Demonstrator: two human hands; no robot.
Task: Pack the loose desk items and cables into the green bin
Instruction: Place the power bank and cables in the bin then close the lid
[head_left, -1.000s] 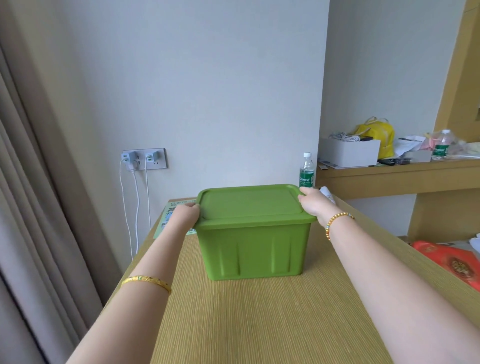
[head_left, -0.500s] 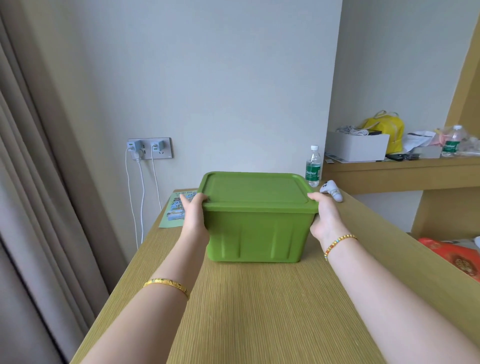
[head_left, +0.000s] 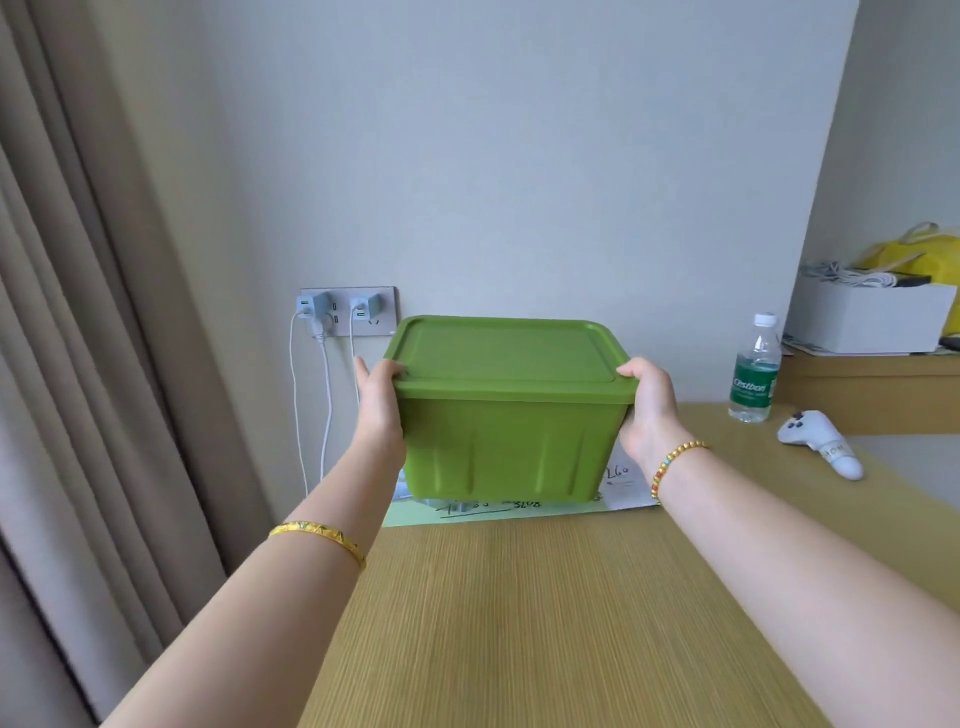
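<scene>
The left hand (head_left: 382, 405) grasps the green bin (head_left: 506, 415) at its nine o'clock end, thumb hooked over the rim of the lid (head_left: 504, 353) and fingers hidden behind the wall. The right hand (head_left: 647, 408) grasps the three o'clock end the same way, thumb on the lid's edge. A gold bangle (head_left: 319, 538) circles the left wrist and a beaded bracelet (head_left: 672, 465) the right.

The bin sits at the centre of the view, held clear of the wooden desk (head_left: 545, 623), lid closed, tilted slightly so the top faces the camera. Under it, at six o'clock from the bin, lie a pale green sheet (head_left: 467, 514) with handwriting and a white paper (head_left: 626, 486), both partly hidden by the bin.

At ten o'clock from the bin a wall socket plate (head_left: 384, 317) carries two chargers (head_left: 317, 306), whose white cables (head_left: 324, 415) drop behind the left hand. At three o'clock stand a clear plastic water bottle (head_left: 753, 371) with a green label and, nearer, a white game controller (head_left: 821, 441) lying on the desk. Beyond, at two o'clock, a shelf (head_left: 872, 374) holds a white box (head_left: 872, 317) with coiled cables (head_left: 847, 275) on top and a yellow bag (head_left: 919, 254). Beige curtains (head_left: 78, 364) hang at nine o'clock.

The bin is smooth matte plastic, tapering toward its base, with shallow vertical ribs and rounded corners. The desk has a fine straight grain.
</scene>
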